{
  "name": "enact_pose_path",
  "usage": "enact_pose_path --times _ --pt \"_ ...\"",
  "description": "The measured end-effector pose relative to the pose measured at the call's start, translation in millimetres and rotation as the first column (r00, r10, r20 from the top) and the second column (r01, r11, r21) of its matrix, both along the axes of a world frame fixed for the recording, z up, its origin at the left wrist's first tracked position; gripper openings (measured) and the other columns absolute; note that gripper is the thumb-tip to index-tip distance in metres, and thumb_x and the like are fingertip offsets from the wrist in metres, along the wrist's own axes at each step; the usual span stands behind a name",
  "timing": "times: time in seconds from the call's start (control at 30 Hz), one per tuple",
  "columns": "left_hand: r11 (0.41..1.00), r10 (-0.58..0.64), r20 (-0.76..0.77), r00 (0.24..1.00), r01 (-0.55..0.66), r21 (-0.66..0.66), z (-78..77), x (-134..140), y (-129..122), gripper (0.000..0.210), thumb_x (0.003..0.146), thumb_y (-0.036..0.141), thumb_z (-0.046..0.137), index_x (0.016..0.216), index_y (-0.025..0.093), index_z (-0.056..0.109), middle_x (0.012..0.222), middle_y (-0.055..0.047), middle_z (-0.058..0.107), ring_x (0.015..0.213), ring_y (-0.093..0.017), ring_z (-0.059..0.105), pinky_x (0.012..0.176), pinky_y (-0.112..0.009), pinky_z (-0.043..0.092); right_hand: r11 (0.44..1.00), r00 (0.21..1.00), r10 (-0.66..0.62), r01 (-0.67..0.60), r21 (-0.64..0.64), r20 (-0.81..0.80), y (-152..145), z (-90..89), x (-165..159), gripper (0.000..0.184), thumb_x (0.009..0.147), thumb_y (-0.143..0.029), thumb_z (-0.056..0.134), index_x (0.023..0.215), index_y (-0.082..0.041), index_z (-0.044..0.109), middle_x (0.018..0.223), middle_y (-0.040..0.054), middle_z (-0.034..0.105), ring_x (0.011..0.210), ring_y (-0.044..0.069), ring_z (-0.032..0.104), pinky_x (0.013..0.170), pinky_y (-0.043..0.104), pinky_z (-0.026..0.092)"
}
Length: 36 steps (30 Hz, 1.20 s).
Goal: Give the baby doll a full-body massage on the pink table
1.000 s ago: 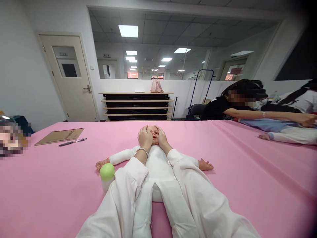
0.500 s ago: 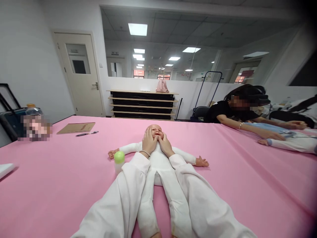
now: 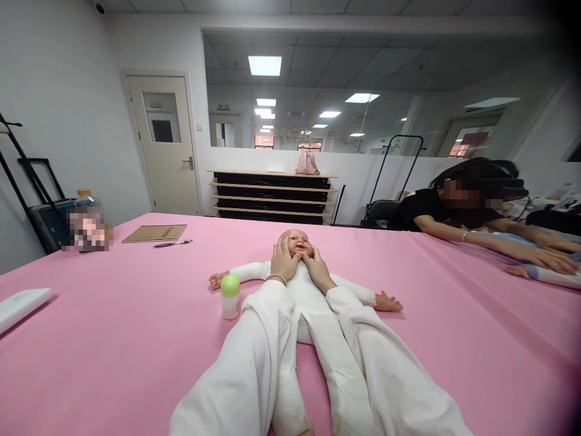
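A baby doll (image 3: 305, 297) in a white cloth suit lies on its back on the pink-covered table, arms spread, legs toward me. My left hand (image 3: 284, 259) lies against one cheek with its fingers stretched out along the side of the head. Against the other cheek lies my right hand (image 3: 319, 267), its fingers also extended. Both thumbs rest near the chin, just below the mouth. Part of the right hand's fingers is hidden behind the thumb side. A small bottle with a green cap (image 3: 230, 297) stands upright beside my left sleeve, close to the doll's arm.
A brown notebook (image 3: 154, 234) and a pen (image 3: 173, 244) lie at the far left of the pink cloth (image 3: 122, 339). A white object (image 3: 22, 307) sits at the left edge. On the right, another person (image 3: 436, 209) leans over a second doll (image 3: 554, 277).
The view has tilted up and turned slightly left, so everything sits further right. My hands stay on the doll's cheeks. The other person's hands have shifted on the second doll.
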<state>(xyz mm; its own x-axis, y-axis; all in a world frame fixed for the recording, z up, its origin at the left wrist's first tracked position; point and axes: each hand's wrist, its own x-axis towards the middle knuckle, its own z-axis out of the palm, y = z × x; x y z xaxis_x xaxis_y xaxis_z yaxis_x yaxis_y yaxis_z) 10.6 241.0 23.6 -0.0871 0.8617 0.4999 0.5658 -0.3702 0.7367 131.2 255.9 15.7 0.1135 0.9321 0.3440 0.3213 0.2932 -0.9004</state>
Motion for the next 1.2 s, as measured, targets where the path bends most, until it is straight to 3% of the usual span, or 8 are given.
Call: enact_pose_path --times 0.23,0.5,0.83,1.03,1.1,1.2 --pt "0.999 -0.054 0.078 0.995 0.054 -0.003 -3.6 -11.6 -2.9 0.058 0.079 0.043 0.050 0.131 0.022 0.035 0.139 -0.006 0.035 0.128 -0.019 0.030 0.106 -0.032 0.025 0.999 0.999 0.039 -0.039 0.016 -0.017 -6.1 5.3 -0.6 0.063 0.067 -0.047 0.059 0.122 -0.021 0.045 0.123 0.0087 0.053 0.112 0.025 0.049 0.096 0.040 0.035" --pt "0.997 -0.052 0.067 0.996 0.055 -0.046 -3.7 -12.9 -5.5 0.073 0.072 0.052 0.057 0.133 0.022 0.031 0.140 -0.009 0.032 0.127 -0.021 0.032 0.101 -0.031 0.031 0.997 0.996 0.064 -0.061 0.048 -0.067 0.9 -4.3 2.8 0.067 0.063 -0.044 0.065 0.121 -0.020 0.046 0.119 0.0094 0.055 0.106 0.022 0.053 0.093 0.038 0.039" --pt "0.996 -0.079 0.097 0.992 0.083 -0.038 -2.1 -12.9 -5.2 0.049 0.087 0.040 0.036 0.133 0.024 0.032 0.140 -0.005 0.032 0.129 -0.018 0.030 0.104 -0.032 0.028 0.993 0.989 0.088 -0.077 0.085 -0.123 2.3 -6.0 6.8 0.042 0.075 -0.037 0.051 0.114 -0.022 0.052 0.119 0.0049 0.056 0.107 0.019 0.053 0.093 0.036 0.041" --pt "0.995 -0.060 0.087 0.994 0.066 -0.069 -1.6 -13.3 -6.1 0.070 0.074 0.050 0.055 0.133 0.022 0.032 0.139 -0.009 0.033 0.126 -0.023 0.034 0.102 -0.034 0.031 0.995 0.993 0.071 -0.064 0.081 -0.091 0.6 -5.9 4.5 0.054 0.070 -0.044 0.058 0.117 -0.020 0.049 0.117 0.0085 0.056 0.107 0.021 0.053 0.094 0.037 0.039" --pt "0.996 -0.056 0.090 0.994 0.062 -0.065 -2.0 -13.3 -5.6 0.069 0.074 0.049 0.057 0.132 0.021 0.033 0.139 -0.010 0.034 0.126 -0.023 0.034 0.102 -0.034 0.031 0.995 0.993 0.073 -0.066 0.074 -0.098 0.2 -6.1 4.1 0.059 0.067 -0.044 0.061 0.118 -0.019 0.048 0.118 0.0095 0.056 0.107 0.021 0.053 0.093 0.037 0.040" --pt "0.997 -0.051 0.094 0.994 0.057 -0.060 -3.1 -13.2 -4.5 0.059 0.079 0.041 0.051 0.132 0.022 0.033 0.139 -0.008 0.034 0.124 -0.022 0.037 0.102 -0.034 0.032 0.995 0.993 0.066 -0.059 0.076 -0.101 2.3 -8.2 5.0 0.050 0.071 -0.041 0.057 0.116 -0.021 0.049 0.118 0.0076 0.056 0.107 0.020 0.052 0.094 0.037 0.039"
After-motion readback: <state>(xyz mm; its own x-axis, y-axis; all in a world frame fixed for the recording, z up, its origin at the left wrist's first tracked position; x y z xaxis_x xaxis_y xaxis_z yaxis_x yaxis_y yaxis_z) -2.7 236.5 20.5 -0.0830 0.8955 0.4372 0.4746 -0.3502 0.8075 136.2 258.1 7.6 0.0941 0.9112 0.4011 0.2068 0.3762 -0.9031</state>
